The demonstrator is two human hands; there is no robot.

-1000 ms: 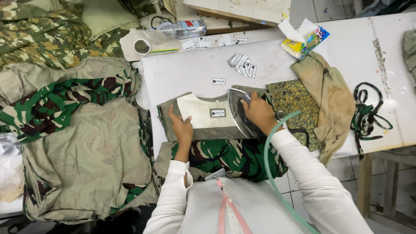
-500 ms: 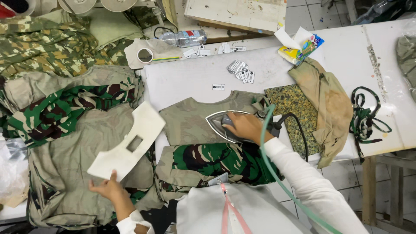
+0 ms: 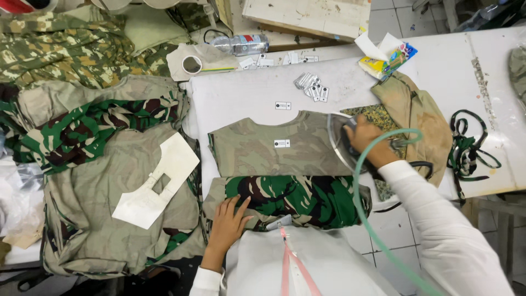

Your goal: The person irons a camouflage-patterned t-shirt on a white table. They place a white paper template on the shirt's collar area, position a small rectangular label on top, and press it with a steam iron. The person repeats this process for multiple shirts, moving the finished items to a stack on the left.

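place: garment workshop, pressing station | evidence: piles of camouflage garments beside a white ironing table | steam iron with green hose | loose small labels | tiled floor

A small rectangular white label with a dark patch is lying on the khaki garment's chest, and a like one is sitting on the white table just above its neckline. A loose heap of small white tags is resting farther up, while a bright yellow-and-blue printed packet is lying near the table's top edge.
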